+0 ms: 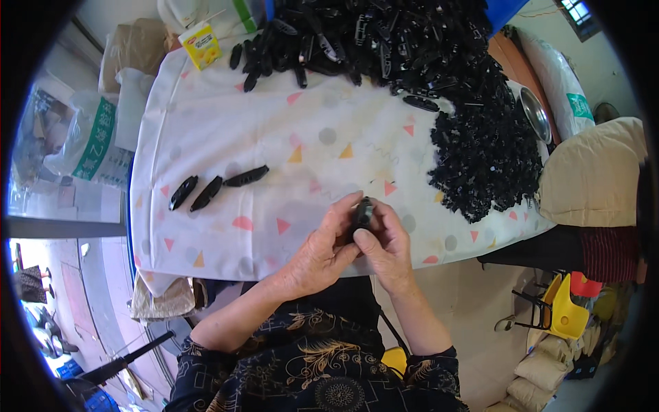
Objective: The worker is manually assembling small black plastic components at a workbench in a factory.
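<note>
Near the front edge of the table, both hands meet around a small, glossy black plastic piece (362, 214), held upright. My left hand (319, 250) wraps its fingers about one side. With its thumb pressed on the front, my right hand (388, 250) grips the other side. Three long, curved black plastic pieces lie to the left: one outermost (183, 193), one beside it (206, 193), and one slanting toward the middle (247, 176). A large heap of similar long black pieces (384, 58) covers the far side, and a pile of tiny black parts (480, 161) spreads at the right.
A white patterned cloth (226, 130) covers the table. A yellow box (201, 47) stands at the far left. A metal bowl (535, 115) sits at the right edge, near a beige sack (594, 172). Yellow chairs (566, 309) stand on the floor at right.
</note>
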Demonstrator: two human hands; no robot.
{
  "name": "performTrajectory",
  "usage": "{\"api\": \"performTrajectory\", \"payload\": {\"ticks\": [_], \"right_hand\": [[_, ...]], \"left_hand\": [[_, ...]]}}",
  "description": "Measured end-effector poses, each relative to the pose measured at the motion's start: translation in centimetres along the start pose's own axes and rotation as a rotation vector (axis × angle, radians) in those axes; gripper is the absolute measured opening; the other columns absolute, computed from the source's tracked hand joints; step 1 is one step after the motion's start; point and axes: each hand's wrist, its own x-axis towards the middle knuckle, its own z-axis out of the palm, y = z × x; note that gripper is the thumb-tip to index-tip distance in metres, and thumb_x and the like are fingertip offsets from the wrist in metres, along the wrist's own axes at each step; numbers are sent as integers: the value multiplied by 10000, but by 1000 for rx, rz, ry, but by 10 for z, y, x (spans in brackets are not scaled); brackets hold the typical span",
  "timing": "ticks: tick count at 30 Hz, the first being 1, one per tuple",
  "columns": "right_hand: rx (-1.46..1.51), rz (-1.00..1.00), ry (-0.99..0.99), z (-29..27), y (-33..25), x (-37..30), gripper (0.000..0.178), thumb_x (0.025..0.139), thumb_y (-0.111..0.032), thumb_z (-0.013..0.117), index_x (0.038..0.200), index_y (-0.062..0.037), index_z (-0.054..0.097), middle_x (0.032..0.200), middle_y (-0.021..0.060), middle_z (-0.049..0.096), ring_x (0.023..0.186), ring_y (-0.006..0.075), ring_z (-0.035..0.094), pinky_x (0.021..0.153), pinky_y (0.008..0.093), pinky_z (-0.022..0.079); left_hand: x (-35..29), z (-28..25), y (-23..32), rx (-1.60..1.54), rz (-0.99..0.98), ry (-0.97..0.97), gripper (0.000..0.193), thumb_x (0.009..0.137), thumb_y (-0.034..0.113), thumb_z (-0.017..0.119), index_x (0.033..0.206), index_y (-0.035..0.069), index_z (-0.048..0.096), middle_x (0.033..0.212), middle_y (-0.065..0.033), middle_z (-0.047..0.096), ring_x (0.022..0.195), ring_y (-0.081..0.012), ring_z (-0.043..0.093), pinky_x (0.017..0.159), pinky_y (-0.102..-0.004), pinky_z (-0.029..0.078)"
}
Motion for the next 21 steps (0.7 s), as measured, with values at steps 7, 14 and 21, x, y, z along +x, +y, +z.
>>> {"api": "performTrajectory", "payload": {"ticks": [7,14,21], "right_hand": [[-47,9,-15,-1,-1,28,383,878,-64,601,1217,38,457,1064,63,580,985,123,543,876,263,428],[-305,-58,-57,-49,-20,51,279,837,-34,622,1105,-3,550,1024,61,599,983,149,550,874,284,432],[-1687,-548,385,-167,-72,144,164,729,-164,712,816,-66,613,835,53,533,815,257,498,691,379,372]], "left_hand": [[23,-19,1,62,-20,-39,636,872,-85,485,1415,77,196,1161,-131,531,1065,-193,544,915,-318,428],[65,-33,26,405,20,-219,580,865,-69,504,1374,89,273,1165,-132,538,1001,-214,590,856,-315,473],[155,-35,28,1188,54,-367,337,829,211,608,1144,111,541,970,-114,528,868,-312,584,726,-404,487]]}}
